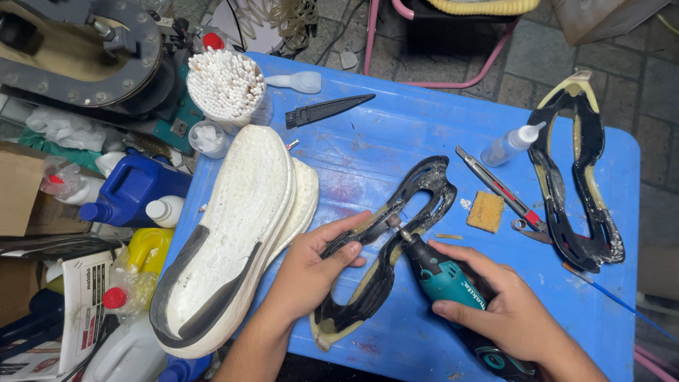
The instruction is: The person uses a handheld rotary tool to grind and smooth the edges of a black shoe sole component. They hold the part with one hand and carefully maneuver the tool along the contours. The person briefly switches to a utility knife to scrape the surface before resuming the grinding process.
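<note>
Black outsole (385, 240) at lower center is pinned by your left hand (311, 272) while your right hand (506, 308) grips the teal rotary tool (442, 272); seemingly yellowish glue residue remains along its edges.

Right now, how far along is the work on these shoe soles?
Done: two black outsoles are off the white midsoles, which lie stacked at the table's left. In hand: the left hand pins one outsole flat while the right hand holds a teal rotary tool, its tip on the outsole's middle. Left: the second outsole lies untouched at the right, yellowish residue along its edges.
</note>
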